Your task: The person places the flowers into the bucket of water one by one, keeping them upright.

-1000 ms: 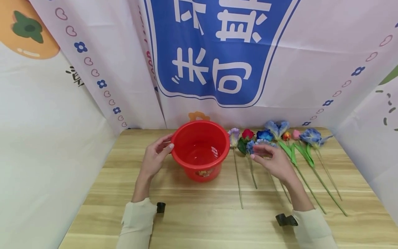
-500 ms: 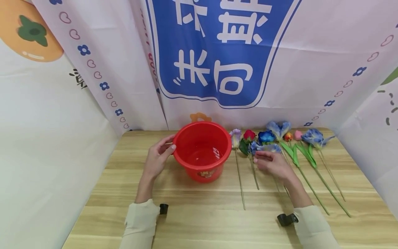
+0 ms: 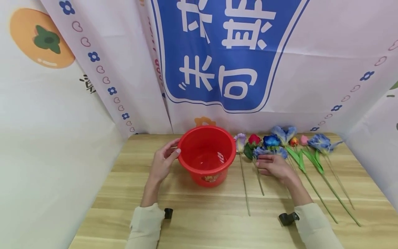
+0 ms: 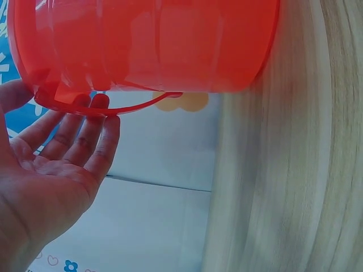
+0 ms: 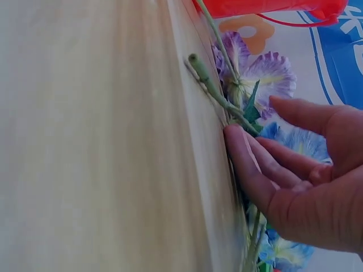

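Note:
A red plastic bucket (image 3: 206,167) stands at the middle of the table's far side. My left hand (image 3: 160,166) touches the bucket's left rim with its thumb. Its fingers are extended, with the tips at the bucket's thin handle (image 4: 130,107) in the left wrist view. To the right, my right hand (image 3: 276,169) is low over a row of artificial flowers, near a ruffled blue flower (image 3: 261,151). Thumb and fingers stand apart beside a thick green stem (image 5: 212,85) in the right wrist view. Whether the fingers touch it I cannot tell.
A pale purple flower (image 3: 240,142) lies beside the bucket, near a red rose (image 3: 254,139). Farther right are several blue flowers, small tulips and a large blue flower (image 3: 320,142). A printed cloth (image 3: 133,107) hangs behind the wooden table (image 3: 224,224).
My right hand has lowered among the flowers and its fingers have drawn nearer the stems. The left hand stays at the bucket's rim. The head view has shifted slightly.

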`<state>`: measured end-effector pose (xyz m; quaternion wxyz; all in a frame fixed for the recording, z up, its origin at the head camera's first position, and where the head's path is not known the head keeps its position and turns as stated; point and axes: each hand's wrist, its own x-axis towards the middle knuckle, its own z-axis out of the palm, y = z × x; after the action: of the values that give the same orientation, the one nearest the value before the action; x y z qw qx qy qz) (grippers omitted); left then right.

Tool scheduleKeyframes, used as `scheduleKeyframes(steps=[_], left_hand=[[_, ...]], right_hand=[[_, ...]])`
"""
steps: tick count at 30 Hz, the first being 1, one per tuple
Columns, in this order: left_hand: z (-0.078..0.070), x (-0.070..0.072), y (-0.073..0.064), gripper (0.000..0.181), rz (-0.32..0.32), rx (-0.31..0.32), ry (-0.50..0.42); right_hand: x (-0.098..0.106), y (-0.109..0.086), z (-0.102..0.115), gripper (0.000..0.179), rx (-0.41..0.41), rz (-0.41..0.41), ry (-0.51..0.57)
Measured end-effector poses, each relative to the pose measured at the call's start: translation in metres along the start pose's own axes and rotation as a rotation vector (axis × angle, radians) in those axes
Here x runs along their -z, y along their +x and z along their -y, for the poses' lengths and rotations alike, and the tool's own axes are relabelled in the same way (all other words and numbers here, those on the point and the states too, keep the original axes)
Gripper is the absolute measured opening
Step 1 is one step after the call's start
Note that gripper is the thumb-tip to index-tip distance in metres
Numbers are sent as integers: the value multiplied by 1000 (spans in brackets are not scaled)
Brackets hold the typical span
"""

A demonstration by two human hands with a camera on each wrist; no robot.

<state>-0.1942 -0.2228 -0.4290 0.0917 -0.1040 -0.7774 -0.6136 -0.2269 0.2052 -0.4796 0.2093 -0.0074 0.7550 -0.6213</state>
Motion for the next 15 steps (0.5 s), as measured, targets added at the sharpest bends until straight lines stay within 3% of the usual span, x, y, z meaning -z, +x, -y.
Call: scheduleKeyframes(steps=[9,15], left_hand=[[2,-1,-1,43,-38,-4,-22],[2,-3,1,44,-16,-7,-5]], right_hand=[[-4,7,-1,55,-7,-62,-28],[-7,7,-4,53,-34,-99,-21]])
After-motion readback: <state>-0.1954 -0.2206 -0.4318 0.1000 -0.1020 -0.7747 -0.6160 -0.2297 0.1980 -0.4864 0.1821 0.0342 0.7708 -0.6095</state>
